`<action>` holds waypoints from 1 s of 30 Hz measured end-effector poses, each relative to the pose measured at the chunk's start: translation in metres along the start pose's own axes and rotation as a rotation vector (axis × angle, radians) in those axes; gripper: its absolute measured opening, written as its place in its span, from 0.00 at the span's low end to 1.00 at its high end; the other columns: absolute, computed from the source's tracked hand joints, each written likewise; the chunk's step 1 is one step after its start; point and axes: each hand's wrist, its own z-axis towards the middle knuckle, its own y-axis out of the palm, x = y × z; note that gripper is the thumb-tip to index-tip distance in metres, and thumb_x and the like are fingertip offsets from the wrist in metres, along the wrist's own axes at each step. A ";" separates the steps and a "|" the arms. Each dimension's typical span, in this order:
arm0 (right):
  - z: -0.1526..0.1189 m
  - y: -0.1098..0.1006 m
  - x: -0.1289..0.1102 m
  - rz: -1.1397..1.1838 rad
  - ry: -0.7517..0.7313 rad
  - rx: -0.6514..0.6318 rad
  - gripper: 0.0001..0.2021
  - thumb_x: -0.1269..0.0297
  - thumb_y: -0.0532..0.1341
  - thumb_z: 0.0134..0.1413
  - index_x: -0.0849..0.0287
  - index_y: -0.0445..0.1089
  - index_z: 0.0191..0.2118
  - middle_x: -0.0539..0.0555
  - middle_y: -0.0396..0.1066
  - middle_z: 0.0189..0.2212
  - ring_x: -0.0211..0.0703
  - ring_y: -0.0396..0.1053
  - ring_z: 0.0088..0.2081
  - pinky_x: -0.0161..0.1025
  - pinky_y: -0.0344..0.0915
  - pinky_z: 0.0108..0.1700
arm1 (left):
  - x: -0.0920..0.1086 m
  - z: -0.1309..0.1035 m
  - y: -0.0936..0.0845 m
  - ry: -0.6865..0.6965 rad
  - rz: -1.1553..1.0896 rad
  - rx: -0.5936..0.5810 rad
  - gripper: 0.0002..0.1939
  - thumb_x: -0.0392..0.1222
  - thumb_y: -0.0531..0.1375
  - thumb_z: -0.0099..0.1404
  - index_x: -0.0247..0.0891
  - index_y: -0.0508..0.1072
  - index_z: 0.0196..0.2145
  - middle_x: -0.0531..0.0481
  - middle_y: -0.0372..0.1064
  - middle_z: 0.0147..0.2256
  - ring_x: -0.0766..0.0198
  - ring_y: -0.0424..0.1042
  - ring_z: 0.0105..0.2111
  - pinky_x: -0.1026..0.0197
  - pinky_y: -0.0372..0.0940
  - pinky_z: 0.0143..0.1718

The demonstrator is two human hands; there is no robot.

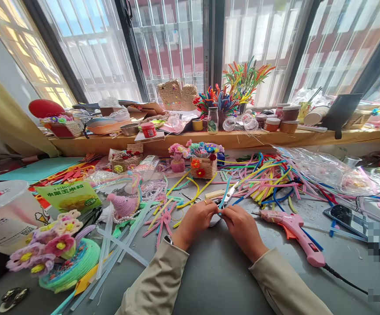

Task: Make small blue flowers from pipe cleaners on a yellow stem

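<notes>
Near the middle of the grey table my left hand (195, 222) and my right hand (245, 231) meet, thumbs and fingertips pinched together. Between them they grip a light blue pipe cleaner (225, 192), whose free end points up and away from me. Just beyond the fingers lie scissors (232, 191), partly hidden by the hands. A pink hot glue gun (293, 229) rests to the right of my right hand, its nozzle towards the hand. Left of my left hand is a bundle of pink pipe cleaners (163, 219).
Loose coloured pipe cleaners (269, 179) pile up behind my right hand. A phone (346, 218) lies at right. Clear glue sticks (124, 245), a green ornament with fuzzy flowers (75, 267) and a drink cup (8, 205) stand left. Behind is a flower-filled woven box (203, 168).
</notes>
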 end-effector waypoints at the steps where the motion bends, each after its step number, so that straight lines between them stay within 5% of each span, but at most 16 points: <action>1: 0.000 0.000 0.000 0.017 0.003 0.019 0.11 0.67 0.49 0.53 0.58 0.66 0.26 0.51 0.65 0.23 0.39 0.61 0.28 0.33 0.52 0.29 | 0.001 0.000 -0.001 -0.008 -0.015 0.014 0.09 0.32 0.47 0.58 0.37 0.67 0.28 0.50 0.65 0.29 0.65 0.65 0.31 0.65 0.58 0.33; 13: 0.000 -0.005 0.000 0.166 0.101 0.085 0.08 0.67 0.50 0.51 0.58 0.64 0.26 0.50 0.64 0.24 0.39 0.61 0.29 0.33 0.53 0.30 | 0.003 0.001 0.002 -0.108 -0.346 0.095 0.07 0.34 0.51 0.55 0.37 0.66 0.33 0.50 0.66 0.32 0.67 0.66 0.32 0.65 0.62 0.34; 23: 0.000 -0.003 -0.002 0.218 0.142 0.066 0.03 0.66 0.54 0.47 0.58 0.62 0.27 0.50 0.64 0.25 0.39 0.61 0.28 0.33 0.55 0.29 | 0.002 -0.001 0.000 -0.079 -0.123 0.046 0.11 0.29 0.50 0.53 0.39 0.65 0.32 0.50 0.64 0.32 0.64 0.63 0.35 0.63 0.59 0.37; 30: 0.001 -0.003 -0.002 0.207 0.148 0.065 0.06 0.67 0.51 0.48 0.58 0.61 0.23 0.49 0.63 0.22 0.37 0.61 0.26 0.32 0.54 0.27 | 0.001 0.001 0.004 -0.108 -0.293 0.079 0.09 0.31 0.49 0.53 0.38 0.63 0.34 0.50 0.63 0.33 0.66 0.64 0.34 0.64 0.61 0.34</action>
